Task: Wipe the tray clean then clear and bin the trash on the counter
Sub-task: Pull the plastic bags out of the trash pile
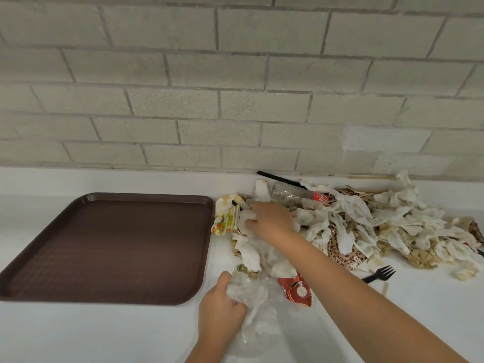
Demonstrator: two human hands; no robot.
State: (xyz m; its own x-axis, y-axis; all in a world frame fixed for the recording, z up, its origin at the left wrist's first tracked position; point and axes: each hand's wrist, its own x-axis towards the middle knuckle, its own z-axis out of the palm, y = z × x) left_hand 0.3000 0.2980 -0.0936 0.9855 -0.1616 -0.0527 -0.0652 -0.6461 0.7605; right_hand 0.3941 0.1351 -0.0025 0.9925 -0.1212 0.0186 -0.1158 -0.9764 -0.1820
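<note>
Head camera: the white counter (78, 334) carries a brown rectangular plastic tray (110, 244) just left of a heap of crumpled white napkins (366, 221). The left hand (222, 307) grips crumpled clear plastic (252, 294); the right hand (271, 221) curls its fingers (252, 225) round a napkin (245, 217). I'd bunch big handfuls, compress, then bin.

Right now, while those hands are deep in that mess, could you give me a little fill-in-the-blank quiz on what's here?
1. The brown tray lies ___ of the trash pile.
2. The left hand grips crumpled clear ___.
3. The right hand grips a ___ napkin.
4. The black cutlery beside the pile is a ___.
Missing words: left, plastic, white, fork.
</note>
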